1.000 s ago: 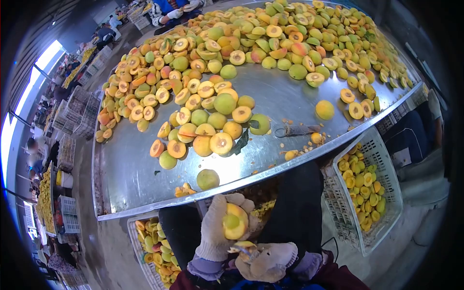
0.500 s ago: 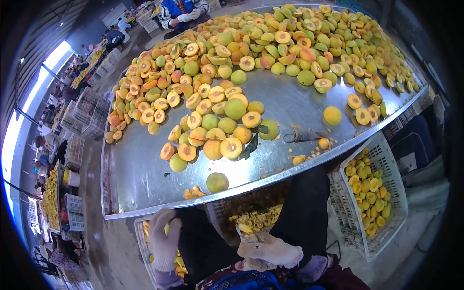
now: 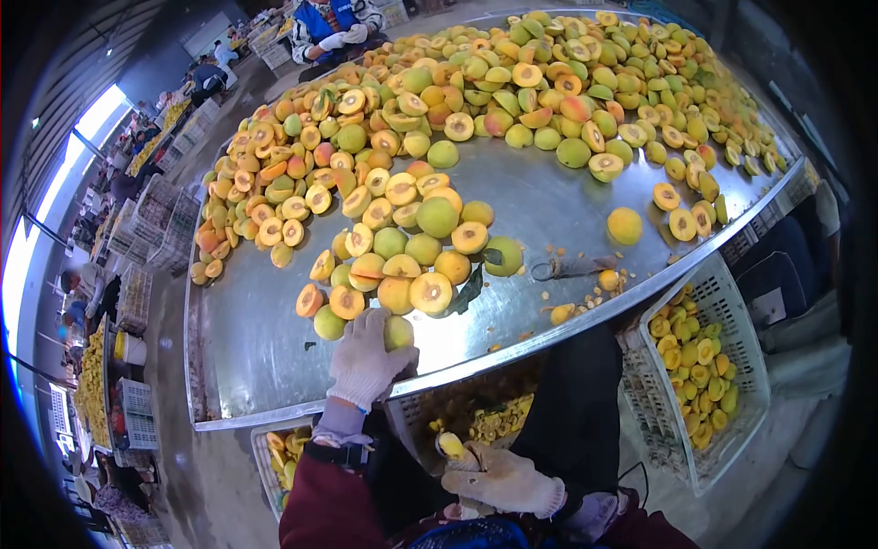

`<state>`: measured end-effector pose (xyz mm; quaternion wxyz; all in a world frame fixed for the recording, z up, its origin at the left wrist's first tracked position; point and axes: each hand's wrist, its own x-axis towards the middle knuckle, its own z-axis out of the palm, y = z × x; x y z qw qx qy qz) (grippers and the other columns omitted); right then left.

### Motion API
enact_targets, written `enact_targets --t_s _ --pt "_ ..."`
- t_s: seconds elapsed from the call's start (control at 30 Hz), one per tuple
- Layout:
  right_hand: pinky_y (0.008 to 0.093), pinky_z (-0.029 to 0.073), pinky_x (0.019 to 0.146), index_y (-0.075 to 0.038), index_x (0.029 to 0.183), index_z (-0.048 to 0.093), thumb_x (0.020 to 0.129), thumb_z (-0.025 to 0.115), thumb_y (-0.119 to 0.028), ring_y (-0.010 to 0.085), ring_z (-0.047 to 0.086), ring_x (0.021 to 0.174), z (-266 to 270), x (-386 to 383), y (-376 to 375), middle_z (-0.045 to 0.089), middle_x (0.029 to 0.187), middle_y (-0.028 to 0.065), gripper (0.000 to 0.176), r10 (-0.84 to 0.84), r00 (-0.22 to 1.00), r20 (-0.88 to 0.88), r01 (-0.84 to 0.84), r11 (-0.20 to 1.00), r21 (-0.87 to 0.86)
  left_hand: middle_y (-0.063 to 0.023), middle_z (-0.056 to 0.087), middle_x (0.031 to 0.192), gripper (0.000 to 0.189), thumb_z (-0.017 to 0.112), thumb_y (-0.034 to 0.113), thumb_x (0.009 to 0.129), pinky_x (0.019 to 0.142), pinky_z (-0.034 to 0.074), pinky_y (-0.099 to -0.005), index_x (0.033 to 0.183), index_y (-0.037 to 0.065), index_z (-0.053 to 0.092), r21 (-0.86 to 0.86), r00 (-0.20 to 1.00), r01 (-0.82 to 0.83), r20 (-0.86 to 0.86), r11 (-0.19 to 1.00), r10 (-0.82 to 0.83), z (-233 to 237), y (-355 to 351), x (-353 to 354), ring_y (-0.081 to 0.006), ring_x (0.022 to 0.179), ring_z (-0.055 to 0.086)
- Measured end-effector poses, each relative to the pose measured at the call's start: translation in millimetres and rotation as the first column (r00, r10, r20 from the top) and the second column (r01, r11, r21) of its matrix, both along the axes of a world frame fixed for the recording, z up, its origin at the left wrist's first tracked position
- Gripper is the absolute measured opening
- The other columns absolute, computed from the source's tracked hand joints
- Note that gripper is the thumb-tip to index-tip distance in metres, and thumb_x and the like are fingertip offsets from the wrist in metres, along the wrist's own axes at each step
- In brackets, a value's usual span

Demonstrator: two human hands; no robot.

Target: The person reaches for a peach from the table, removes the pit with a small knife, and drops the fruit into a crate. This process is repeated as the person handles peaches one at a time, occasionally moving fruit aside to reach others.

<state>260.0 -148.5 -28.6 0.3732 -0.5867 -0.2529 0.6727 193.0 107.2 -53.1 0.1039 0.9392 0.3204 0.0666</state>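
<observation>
My left hand [image 3: 368,359], in a pale knit glove, reaches over the near table edge. Its fingers are closed around the side of a yellow-green peach [image 3: 399,333] lying on the metal table [image 3: 274,366]. In front of my lap, my gloved right hand [image 3: 508,480] is closed on a small yellow-ended thing [image 3: 451,446], whose kind I cannot make out. Just beyond my left hand is a cluster of whole peaches and cut halves [image 3: 430,291], some showing brown centres. A dark leaf [image 3: 469,291] lies against them.
A large heap of peaches [image 3: 512,82] covers the far side. A dark tool with a loop [image 3: 572,267] lies among scraps. Crates of cut fruit stand below: a right crate [image 3: 759,384], a left crate [image 3: 265,471], and a bin [image 3: 412,425] between my legs. Another person [image 3: 334,32] sits opposite.
My left hand has moved up from above the left crate to the peach at the table edge. My right hand stays near my lap, its yellow-ended thing now tipped more upright.
</observation>
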Motion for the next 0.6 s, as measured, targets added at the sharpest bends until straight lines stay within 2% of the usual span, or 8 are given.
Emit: enact_targets --t_s 0.1,0.17,0.23,0.33,0.43,0.47,0.53,0.6 --pt "0.0292 0.051 0.079 -0.007 0.12 0.049 0.087 0.063 -0.049 0.0178 0.068 0.084 8 4 0 0.068 0.091 0.0096 0.055 0.068 0.996 0.063 -0.066 0.997 -0.038 -0.0159 0.056 0.124 0.069 0.077 0.034 0.071 0.09 0.05 -0.037 0.128 0.004 0.052 -0.338 0.984 -0.08 0.124 0.938 0.129 6 5 -5 -0.0294 0.106 0.061" --pt "0.0287 0.051 0.078 -0.008 0.12 0.049 0.087 0.063 -0.049 0.0193 0.068 0.088 10 4 -3 0.068 0.093 0.0115 0.055 0.072 0.991 0.116 -0.067 0.997 -0.046 -0.0166 0.052 0.13 0.069 0.072 0.029 0.077 0.085 0.054 -0.0362 0.135 0.004 0.044 -0.746 0.959 -0.071 0.132 0.662 0.252 24 -1 -12 -0.0291 0.107 0.061" --pt "0.0321 0.053 0.073 -0.014 0.12 0.05 0.086 0.063 -0.045 0.0231 0.068 0.085 9 2 -4 0.064 0.093 0.0129 0.048 0.1 0.935 0.34 -0.097 0.995 -0.025 -0.0161 0.052 0.129 0.067 0.068 0.024 0.084 0.083 0.056 -0.0398 0.14 0.006 0.037 -0.872 0.691 0.483 0.433 0.075 0.579 32 -19 -28 -0.0324 0.109 0.06" --pt "0.0374 0.054 0.068 -0.02 0.118 0.051 0.085 0.064 -0.041 0.0278 0.066 0.081 -19 -9 -16 0.058 0.092 0.0124 0.041 -0.06 0.555 0.83 -0.475 0.796 0.375 -0.017 0.053 0.129 0.058 0.067 0.02 0.089 0.083 0.056 -0.0413 0.138 0.007 0.039 -0.799 0.716 0.394 0.577 0.454 0.394 42 -71 -39 -0.0337 0.107 0.061" --pt "0.041 0.053 0.066 -0.026 0.116 0.052 0.084 0.064 -0.038 0.0303 0.065 0.078 14 -4 -13 0.052 0.091 0.0118 0.036 0.044 0.752 0.658 -0.286 0.921 0.264 -0.0129 0.062 0.117 0.044 0.069 0.011 0.085 0.085 0.053 -0.0347 0.125 0.005 0.053 -0.278 0.933 0.268 0.313 0.922 -0.177 69 -110 -39 -0.0254 0.104 0.063" --pt "0.041 0.053 0.066 -0.026 0.116 0.052 0.084 0.064 -0.038 0.0303 0.065 0.078 19 -3 -13 0.052 0.091 0.0118 0.036 0.048 0.753 0.656 -0.286 0.922 0.262 -0.007 0.067 0.105 0.042 0.073 0.019 0.082 0.085 0.052 -0.0306 0.117 0.002 0.058 -0.263 0.963 0.124 0.263 0.957 -0.053 60 -115 -40 -0.0186 0.1 0.064" --pt "0.04 0.053 0.071 -0.021 0.118 0.052 0.086 0.062 -0.043 0.031 0.066 0.083 26 0 -12 0.058 0.093 0.0133 0.041 0.145 0.791 0.595 -0.29 0.945 0.155 -0.0087 0.067 0.107 0.041 0.071 0.019 0.083 0.085 0.053 -0.0314 0.118 0.002 0.057 -0.599 0.896 0.016 0.364 0.801 0.254 44 -112 -44 -0.0202 0.101 0.064" --pt "0.0397 0.053 0.074 -0.017 0.118 0.051 0.086 0.06 -0.047 0.0309 0.067 0.085 27 4 -12 0.062 0.092 0.0134 0.045 0.142 0.878 0.458 -0.206 0.974 0.094 -0.0158 0.062 0.118 0.041 0.065 0.024 0.09 0.084 0.054 -0.036 0.121 0.001 0.053 -0.949 0.669 0.14 0.301 0.283 0.679 33 -107 -50 -0.0286 0.107 0.062"
